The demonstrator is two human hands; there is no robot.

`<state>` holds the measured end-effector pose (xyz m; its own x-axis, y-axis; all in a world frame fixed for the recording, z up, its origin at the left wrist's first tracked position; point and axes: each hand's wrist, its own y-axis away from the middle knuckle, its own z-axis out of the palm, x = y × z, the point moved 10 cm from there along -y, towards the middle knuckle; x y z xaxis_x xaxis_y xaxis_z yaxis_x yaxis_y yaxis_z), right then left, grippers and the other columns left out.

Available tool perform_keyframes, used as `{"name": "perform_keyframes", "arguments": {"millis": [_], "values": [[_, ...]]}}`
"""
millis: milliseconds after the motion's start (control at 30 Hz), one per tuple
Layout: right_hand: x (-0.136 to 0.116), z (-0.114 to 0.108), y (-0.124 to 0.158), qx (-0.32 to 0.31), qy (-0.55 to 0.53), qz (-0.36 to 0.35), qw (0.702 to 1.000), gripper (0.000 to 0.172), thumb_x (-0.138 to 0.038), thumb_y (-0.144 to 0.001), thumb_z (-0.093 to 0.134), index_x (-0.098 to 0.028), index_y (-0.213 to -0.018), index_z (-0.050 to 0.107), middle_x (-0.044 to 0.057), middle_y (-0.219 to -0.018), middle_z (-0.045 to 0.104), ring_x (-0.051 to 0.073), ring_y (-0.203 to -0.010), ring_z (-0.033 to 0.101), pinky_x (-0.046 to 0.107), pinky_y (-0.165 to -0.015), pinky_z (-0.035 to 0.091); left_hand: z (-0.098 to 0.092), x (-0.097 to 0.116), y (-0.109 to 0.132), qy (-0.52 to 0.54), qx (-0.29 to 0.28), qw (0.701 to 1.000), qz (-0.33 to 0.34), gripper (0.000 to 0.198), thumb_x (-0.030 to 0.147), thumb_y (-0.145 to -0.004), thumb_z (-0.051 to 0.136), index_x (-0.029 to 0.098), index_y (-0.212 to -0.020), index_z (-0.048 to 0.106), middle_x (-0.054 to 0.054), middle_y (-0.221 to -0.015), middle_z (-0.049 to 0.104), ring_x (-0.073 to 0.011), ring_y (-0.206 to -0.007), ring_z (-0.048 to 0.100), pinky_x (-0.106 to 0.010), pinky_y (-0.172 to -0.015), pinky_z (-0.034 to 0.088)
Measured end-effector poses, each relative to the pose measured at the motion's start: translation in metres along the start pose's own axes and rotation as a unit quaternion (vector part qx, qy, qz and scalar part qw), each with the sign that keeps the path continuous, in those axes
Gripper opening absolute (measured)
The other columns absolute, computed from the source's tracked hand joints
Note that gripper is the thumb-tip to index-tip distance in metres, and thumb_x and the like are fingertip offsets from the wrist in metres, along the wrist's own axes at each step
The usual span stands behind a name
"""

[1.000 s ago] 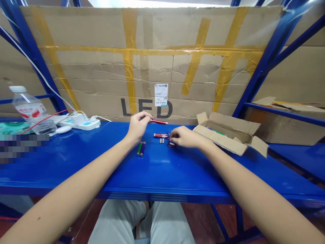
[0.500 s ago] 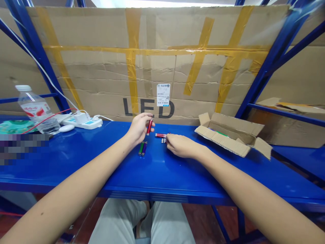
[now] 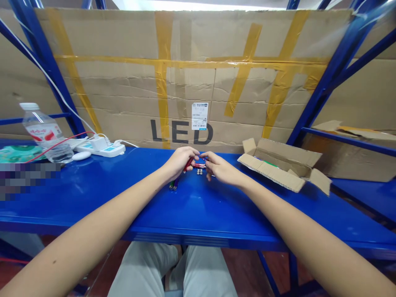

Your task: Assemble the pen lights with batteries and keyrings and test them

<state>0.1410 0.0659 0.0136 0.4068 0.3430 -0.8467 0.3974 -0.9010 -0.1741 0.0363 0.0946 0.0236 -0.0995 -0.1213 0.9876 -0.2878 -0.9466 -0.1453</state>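
My left hand [image 3: 182, 161] is closed around a slim red metal tube [image 3: 187, 166], like the body of a small penlight. My right hand [image 3: 221, 168] is just to the right, its thumb and forefinger pinched on a small reddish piece [image 3: 204, 159], too small to name. Between the hands, a second red tube [image 3: 199, 166] lies on the blue table. Just in front of it sit several small silver button cells [image 3: 199, 172]. Below my left hand, a green tube [image 3: 171, 185] and a purple tube [image 3: 175, 185] lie side by side, partly hidden by the hand.
An open cardboard box [image 3: 272, 171] with a few coloured tubes inside stands on the right. At the left are a water bottle [image 3: 46, 134], a white power strip [image 3: 107, 148] and cables. A large taped carton [image 3: 130, 95] walls off the back, between blue shelf posts.
My left hand has moved right and slightly down with the red tube, now tilted. My right hand has lifted from the table items with a small piece, and the hands are closer together.
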Motion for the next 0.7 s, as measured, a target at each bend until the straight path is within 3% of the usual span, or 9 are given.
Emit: {"name": "perform_keyframes", "arguments": {"millis": [200,367,567,700], "values": [[0.003,-0.023,-0.003,0.072,0.058,-0.050,0.994,0.021,-0.025,-0.098,0.038,-0.019,-0.115,0.048,-0.005,-0.056,0.051,0.015,-0.053,0.055,0.030,-0.059,0.044,0.014,-0.002,0.006,0.022,-0.056,0.998,-0.027,0.046,-0.005,-0.069,0.049,0.008,-0.113,0.050,-0.010,-0.078,0.068,-0.0128,-0.052,0.059,-0.024,-0.047,0.039],[-0.001,-0.029,-0.005,0.090,-0.037,-0.094,0.991,0.016,-0.031,-0.096,0.041,-0.022,-0.105,0.051,-0.006,-0.062,0.045,0.012,-0.051,0.047,0.028,-0.053,0.042,0.032,-0.005,0.014,0.016,-0.142,0.989,-0.029,0.047,0.004,-0.081,0.053,0.011,-0.127,0.045,-0.014,-0.090,0.071,-0.0148,-0.056,0.062,-0.023,-0.045,0.038],[-0.007,-0.028,-0.006,0.060,-0.094,-0.075,0.991,0.039,-0.021,-0.088,0.046,-0.014,-0.124,0.057,-0.003,-0.066,0.051,0.014,-0.064,0.050,0.031,-0.065,0.044,0.025,-0.006,0.011,0.032,-0.110,0.992,-0.046,0.040,0.006,-0.079,0.054,0.011,-0.118,0.050,-0.012,-0.078,0.071,-0.0108,-0.046,0.052,-0.021,-0.041,0.030],[-0.009,-0.021,-0.003,0.023,-0.087,-0.073,0.993,0.036,-0.026,-0.091,0.048,-0.015,-0.125,0.056,0.001,-0.079,0.061,0.015,-0.072,0.055,0.032,-0.070,0.047,0.029,-0.002,0.012,0.014,-0.114,0.993,-0.031,0.026,0.007,-0.073,0.056,0.011,-0.098,0.057,-0.010,-0.074,0.071,-0.0095,-0.045,0.051,-0.020,-0.040,0.029]]}}
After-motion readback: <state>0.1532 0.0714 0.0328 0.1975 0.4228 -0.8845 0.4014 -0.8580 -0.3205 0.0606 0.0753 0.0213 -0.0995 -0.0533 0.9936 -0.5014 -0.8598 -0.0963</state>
